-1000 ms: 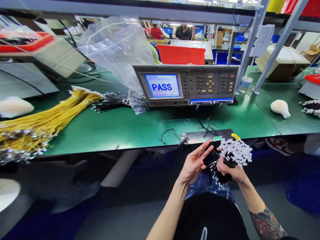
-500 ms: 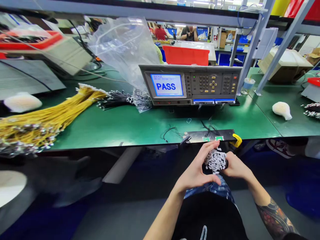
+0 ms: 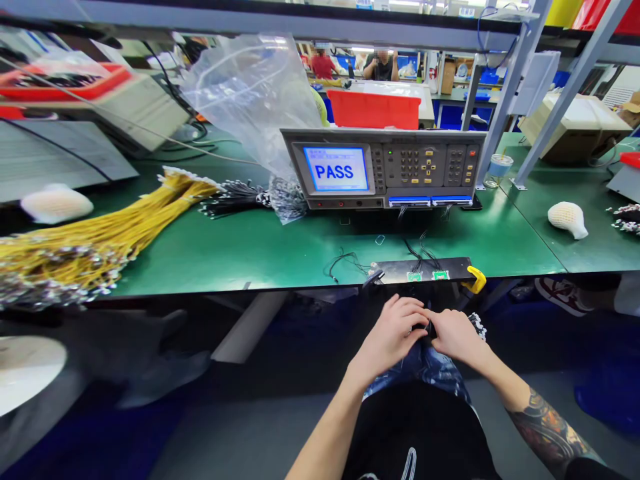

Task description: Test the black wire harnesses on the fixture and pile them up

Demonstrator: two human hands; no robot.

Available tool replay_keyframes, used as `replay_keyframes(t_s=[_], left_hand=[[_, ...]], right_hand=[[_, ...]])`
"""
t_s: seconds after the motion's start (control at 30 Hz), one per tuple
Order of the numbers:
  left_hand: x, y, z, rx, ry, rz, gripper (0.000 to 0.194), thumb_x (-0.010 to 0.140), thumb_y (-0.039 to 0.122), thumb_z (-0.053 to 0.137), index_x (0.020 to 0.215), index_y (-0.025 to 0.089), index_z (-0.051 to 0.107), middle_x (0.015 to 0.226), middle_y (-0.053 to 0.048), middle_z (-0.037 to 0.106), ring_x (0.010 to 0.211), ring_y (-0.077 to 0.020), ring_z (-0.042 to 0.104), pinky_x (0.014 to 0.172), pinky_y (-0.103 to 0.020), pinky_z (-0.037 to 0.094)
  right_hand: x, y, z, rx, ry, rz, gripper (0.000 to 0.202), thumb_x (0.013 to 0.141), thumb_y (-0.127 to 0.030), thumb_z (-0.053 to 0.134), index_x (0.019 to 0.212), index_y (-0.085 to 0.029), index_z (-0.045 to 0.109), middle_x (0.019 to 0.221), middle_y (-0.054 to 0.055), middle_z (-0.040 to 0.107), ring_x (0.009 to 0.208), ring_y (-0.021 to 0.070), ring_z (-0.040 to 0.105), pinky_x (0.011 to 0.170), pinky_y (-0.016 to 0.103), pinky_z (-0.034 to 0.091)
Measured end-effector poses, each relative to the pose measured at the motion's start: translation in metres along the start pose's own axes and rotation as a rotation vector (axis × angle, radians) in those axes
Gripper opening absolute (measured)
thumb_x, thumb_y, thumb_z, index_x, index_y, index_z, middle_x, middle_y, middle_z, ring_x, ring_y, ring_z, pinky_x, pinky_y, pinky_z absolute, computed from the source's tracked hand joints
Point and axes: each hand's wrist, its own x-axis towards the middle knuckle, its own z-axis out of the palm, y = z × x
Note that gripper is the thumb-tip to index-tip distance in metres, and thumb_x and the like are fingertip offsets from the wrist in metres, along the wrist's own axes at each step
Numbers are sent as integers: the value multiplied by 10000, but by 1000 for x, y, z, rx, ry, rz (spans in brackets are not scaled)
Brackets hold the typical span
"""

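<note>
Above my lap, just off the table's front edge, a bundle of black wires with white connectors (image 3: 478,325) is in my hands. Its white ends stick out past the far side of my right hand (image 3: 456,335), which is wrapped round the bundle. My left hand (image 3: 397,328) is curled about the dark part of the bundle, its fingertips meeting my right hand. Both palms and most of the wires are hidden. Beyond my hands, a black test fixture (image 3: 390,269) with green connector boards lies along the table edge, black leads rising from it.
A tester (image 3: 385,167) showing "PASS" stands behind the fixture. Yellow wire bundles (image 3: 150,213) and a black wire bundle (image 3: 233,198) lie on the green table (image 3: 270,257) to the left. A yellow clamp handle (image 3: 477,280) juts over the edge at right.
The bundle has turned, so its white ends now point right instead of toward my left palm. My left hand has closed from a wide curve onto the bundle beside my right hand.
</note>
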Motion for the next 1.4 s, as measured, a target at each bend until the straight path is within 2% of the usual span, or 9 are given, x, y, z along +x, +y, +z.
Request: replay_keyframes(t_s=[0.27,0.43,0.57,0.7,0.8,0.9,1.03,1.17,1.4], left_hand=[[-19,-7,12,-71,305,-60,610,911,435,724,1459,231,551,1490,-183,542,1336,-326,574,1077,-475,516],[-12,-14,34,-38,463,17,202,959,327,609,1078,185,688,940,-81,706,836,-215,688,757,-334,575],[-8,-6,23,-36,465,80,78,925,215,584,905,190,655,759,-20,639,656,-160,608,617,-262,508],[-5,5,6,-91,482,35,86,926,195,574,867,191,635,737,-12,628,621,-143,598,587,-243,485],[0,13,2,-83,478,38,74,913,203,600,851,189,639,723,-10,635,610,-142,595,587,-246,486],[4,20,2,-64,484,11,77,911,227,615,867,184,661,753,-27,671,638,-157,632,621,-262,523],[-2,19,-8,-58,340,-102,279,912,334,687,1157,204,711,1040,-94,760,926,-247,736,849,-365,610],[-11,9,-20,-102,179,65,624,897,500,734,1463,282,586,1479,-163,595,1334,-348,596,1097,-501,520],[-1,11,-7,-266,316,343,307,1000,248,581,1280,212,701,1022,-126,752,900,-231,727,779,-353,630]], right_hand=[[-3,-4,7,348,46,5,311,826,-224,659,1134,-191,681,937,95,777,877,289,735,693,287,430],[-7,-8,18,748,-7,-213,280,818,-248,732,1082,-153,719,842,34,764,728,212,686,667,268,459],[-16,33,18,906,-168,-466,686,771,-461,852,1363,-168,666,1032,77,804,891,266,737,840,364,554],[-28,73,15,1199,21,-503,454,839,-571,783,1103,-202,810,1226,118,778,1192,308,704,1045,435,518],[-30,61,14,1168,171,-437,566,772,-596,835,1181,-208,775,1315,123,738,1305,322,633,1149,474,439],[-22,25,19,1042,2,-482,832,558,-557,967,1259,-197,700,1180,95,781,1126,333,712,1043,470,524],[-11,-3,34,1340,-254,-366,560,632,-530,921,976,-181,649,755,-18,730,651,202,715,682,342,588],[-7,-4,48,1714,-663,-473,561,594,-510,943,835,-188,551,526,-71,620,439,156,637,531,287,553],[-7,-12,69,1869,-914,-677,534,577,-396,958,866,-169,570,475,-66,619,364,157,613,501,298,576]])
